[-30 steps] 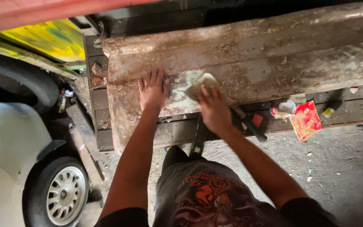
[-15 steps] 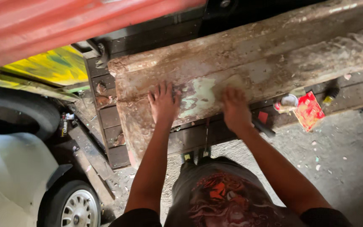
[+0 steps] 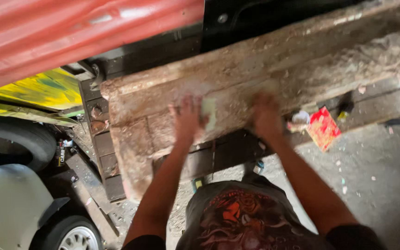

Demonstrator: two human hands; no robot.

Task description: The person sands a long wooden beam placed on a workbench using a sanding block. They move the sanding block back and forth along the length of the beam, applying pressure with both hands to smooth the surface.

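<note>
Rusty panel (image 3: pixel 274 78), blurred left hand (image 3: pixel 187 118) and right hand (image 3: pixel 265 115) flat on it.

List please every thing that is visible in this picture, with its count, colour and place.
wooden beam: 1, brown and worn, across the middle
pale pad: 1, light, on the beam by the left hand, blurred
red panel: 1, top left
yellow panel: 1, left
red packet: 1, ground, right
tyre: 1, black, left
white car: 1, bottom left
left hand: 1, on the beam
right hand: 1, on the beam
</note>
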